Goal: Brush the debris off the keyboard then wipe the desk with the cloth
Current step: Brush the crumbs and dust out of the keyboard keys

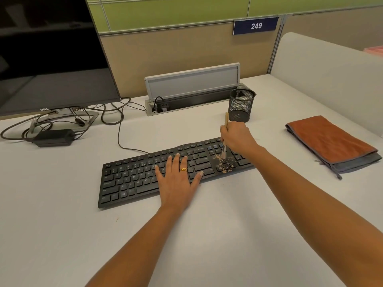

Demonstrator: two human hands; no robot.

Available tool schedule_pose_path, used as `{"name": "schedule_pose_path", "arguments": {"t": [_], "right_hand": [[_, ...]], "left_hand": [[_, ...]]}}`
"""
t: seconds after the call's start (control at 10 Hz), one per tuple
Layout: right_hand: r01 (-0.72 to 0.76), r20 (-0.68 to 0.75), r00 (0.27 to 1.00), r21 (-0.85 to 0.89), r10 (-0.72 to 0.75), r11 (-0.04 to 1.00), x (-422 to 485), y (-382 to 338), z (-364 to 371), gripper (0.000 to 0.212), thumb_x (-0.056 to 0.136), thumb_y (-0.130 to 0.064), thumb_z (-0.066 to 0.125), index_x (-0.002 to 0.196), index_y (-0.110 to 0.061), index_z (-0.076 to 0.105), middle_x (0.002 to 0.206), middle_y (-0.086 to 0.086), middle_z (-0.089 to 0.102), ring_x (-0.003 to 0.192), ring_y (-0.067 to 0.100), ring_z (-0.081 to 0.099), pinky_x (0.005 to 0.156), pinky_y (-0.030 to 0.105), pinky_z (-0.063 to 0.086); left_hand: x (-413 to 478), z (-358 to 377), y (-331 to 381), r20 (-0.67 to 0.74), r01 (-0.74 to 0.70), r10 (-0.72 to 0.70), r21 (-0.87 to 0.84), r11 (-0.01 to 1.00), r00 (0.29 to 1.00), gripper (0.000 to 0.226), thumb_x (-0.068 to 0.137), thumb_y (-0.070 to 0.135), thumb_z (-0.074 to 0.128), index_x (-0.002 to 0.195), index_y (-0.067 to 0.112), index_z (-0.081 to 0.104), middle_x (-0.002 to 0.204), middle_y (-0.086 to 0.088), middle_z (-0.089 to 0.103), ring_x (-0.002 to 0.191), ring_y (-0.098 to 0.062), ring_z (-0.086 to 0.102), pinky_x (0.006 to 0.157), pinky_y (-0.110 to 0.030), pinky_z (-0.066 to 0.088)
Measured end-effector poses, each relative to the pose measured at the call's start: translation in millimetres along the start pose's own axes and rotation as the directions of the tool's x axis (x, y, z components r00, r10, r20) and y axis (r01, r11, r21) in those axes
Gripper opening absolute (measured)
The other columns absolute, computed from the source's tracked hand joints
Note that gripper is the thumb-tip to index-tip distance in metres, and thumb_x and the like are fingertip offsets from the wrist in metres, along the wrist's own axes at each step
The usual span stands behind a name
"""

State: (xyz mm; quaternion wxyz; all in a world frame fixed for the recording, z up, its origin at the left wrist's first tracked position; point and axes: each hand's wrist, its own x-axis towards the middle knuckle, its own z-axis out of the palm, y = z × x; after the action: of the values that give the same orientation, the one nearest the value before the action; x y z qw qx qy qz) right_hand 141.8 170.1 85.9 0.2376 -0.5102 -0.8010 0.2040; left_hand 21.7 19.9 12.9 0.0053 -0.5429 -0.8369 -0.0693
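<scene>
Your right hand (238, 137) pinches the brush (226, 119) upright, bristles down on the debris (224, 164) toward the right end of the keyboard (128, 179), whose long axis runs left to right across the counter (228, 235). Your left hand (176, 179) lies flat and spread on the middle keys. Of your hands, the right is nearer the folded cloth (329, 141), well apart to the right.

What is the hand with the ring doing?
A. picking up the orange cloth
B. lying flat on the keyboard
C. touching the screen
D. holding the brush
B: the left hand, the ringed one, lies flat on the keyboard with fingers spread, while the right hand holds the brush.
</scene>
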Motion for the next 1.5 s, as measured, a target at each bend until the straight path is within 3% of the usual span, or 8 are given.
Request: {"name": "schedule_pose_path", "arguments": {"t": [0.1,0.2,0.4,0.6,1.0,1.2,1.3,1.5], "right_hand": [[0.009,-0.056,0.998,0.141,-0.001,0.99,-0.8,-0.8,1.4,0.044,0.101,-0.025,0.035,0.097,0.006,0.067,0.093,0.018,0.069,0.085,0.029,0.064,0.081,0.037,0.051],[0.004,0.009,1.0,0.228,-0.006,0.974,-6.1,-0.8,5.5,0.042,0.1,-0.027,0.039,0.099,0.004,0.067,0.094,0.019,0.068,0.081,0.025,0.063,0.081,0.035,0.051],[0.003,0.057,0.998,0.08,-0.008,0.997,-2.9,-4.5,3.0,0.045,0.1,-0.023,0.034,0.095,0.009,0.065,0.095,0.024,0.067,0.088,0.036,0.062,0.083,0.043,0.05],[0.026,0.003,1.0,0.18,-0.027,0.983,-4.0,-5.2,3.8,0.043,0.1,-0.026,0.037,0.095,0.003,0.068,0.093,0.019,0.069,0.089,0.03,0.064,0.085,0.041,0.049],[0.066,0.068,0.995,0.129,-0.075,0.99,-9.6,-17.0,10.4,0.044,0.1,-0.028,0.038,0.095,0.004,0.068,0.09,0.02,0.069,0.087,0.03,0.065,0.085,0.043,0.05],[0.091,0.128,0.988,-0.013,-0.089,0.996,-10.0,-22.6,6.4,0.042,0.1,-0.023,0.035,0.095,0.006,0.064,0.092,0.019,0.067,0.081,0.032,0.063,0.076,0.038,0.051],[0.114,0.09,0.989,0.025,-0.116,0.993,-10.7,-22.5,5.5,0.046,0.101,-0.028,0.035,0.094,0.005,0.066,0.089,0.019,0.069,0.083,0.031,0.064,0.08,0.042,0.05],[0.115,0.128,0.987,-0.113,-0.1,0.987,-9.8,-20.2,1.6,0.041,0.1,-0.024,0.034,0.094,0.006,0.062,0.086,0.017,0.063,0.073,0.029,0.055,0.065,0.033,0.041]], "left_hand": [[0.0,0.4,0.5,-0.003,-0.002,0.002,-0.004,1.0,1.0,0.073,0.093,0.065,0.017,0.152,0.022,0.014,0.16,0.0,0.009,0.148,-0.018,0.0,0.115,-0.052,-0.001],[0.2,0.5,-0.2,-0.009,0.0,0.0,-0.009,1.0,1.0,0.073,0.093,0.065,0.018,0.152,0.022,0.015,0.16,0.0,0.009,0.148,-0.017,0.0,0.116,-0.053,-0.001],[-0.5,0.7,-0.1,-0.02,-0.001,0.0,-0.014,1.0,1.0,0.073,0.093,0.065,0.019,0.152,0.022,0.016,0.16,0.0,0.009,0.148,-0.017,0.0,0.115,-0.052,0.0],[-0.5,1.7,0.0,-0.022,0.0,0.0,-0.009,1.0,1.0,0.073,0.093,0.065,0.018,0.152,0.022,0.016,0.16,0.001,0.01,0.148,-0.017,0.001,0.116,-0.053,0.001],[-0.3,0.4,0.2,-0.009,0.001,-0.001,0.003,1.0,1.0,0.072,0.094,0.064,0.017,0.152,0.022,0.014,0.16,0.0,0.008,0.148,-0.017,0.0,0.115,-0.053,0.0],[-0.5,0.8,0.1,-0.01,0.0,0.0,0.006,1.0,1.0,0.072,0.094,0.064,0.018,0.152,0.022,0.014,0.16,0.001,0.008,0.148,-0.018,0.0,0.115,-0.053,0.0],[-0.7,0.7,0.0,-0.017,-0.003,0.003,-0.008,1.0,1.0,0.072,0.094,0.064,0.019,0.152,0.021,0.016,0.16,0.0,0.01,0.148,-0.018,0.001,0.115,-0.053,0.001],[-0.1,0.8,0.0,-0.01,-0.005,0.005,-0.001,1.0,1.0,0.073,0.094,0.064,0.018,0.152,0.021,0.014,0.16,0.0,0.008,0.148,-0.018,0.0,0.116,-0.053,0.001]]}}
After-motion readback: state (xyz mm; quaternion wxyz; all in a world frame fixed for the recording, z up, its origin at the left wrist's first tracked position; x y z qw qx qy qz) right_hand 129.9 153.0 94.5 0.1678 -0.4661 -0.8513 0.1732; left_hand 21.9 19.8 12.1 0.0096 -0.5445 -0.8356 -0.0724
